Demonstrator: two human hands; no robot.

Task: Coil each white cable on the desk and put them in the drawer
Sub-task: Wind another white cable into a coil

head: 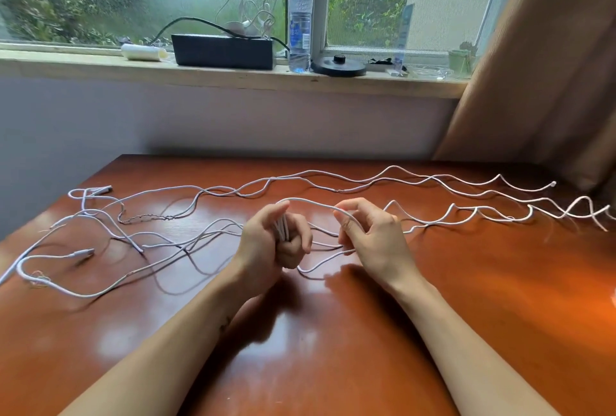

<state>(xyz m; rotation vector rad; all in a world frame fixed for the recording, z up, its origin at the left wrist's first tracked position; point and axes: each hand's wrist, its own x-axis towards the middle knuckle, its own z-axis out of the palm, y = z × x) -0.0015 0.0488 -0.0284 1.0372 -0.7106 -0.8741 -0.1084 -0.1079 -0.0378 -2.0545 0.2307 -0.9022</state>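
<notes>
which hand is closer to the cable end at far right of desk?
Right. The right hand, pinching the white cable, is left of the cable end; the left hand, also gripping it, is farther left.

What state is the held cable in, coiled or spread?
Partly coiled: the cable loops in the left hand; its rest trails spread past the right hand.

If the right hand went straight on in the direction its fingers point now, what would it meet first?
Probably the left hand, which grips the coiled white cable; the right hand, pinching the same cable, points leftward at it. Depth is unclear.
</notes>
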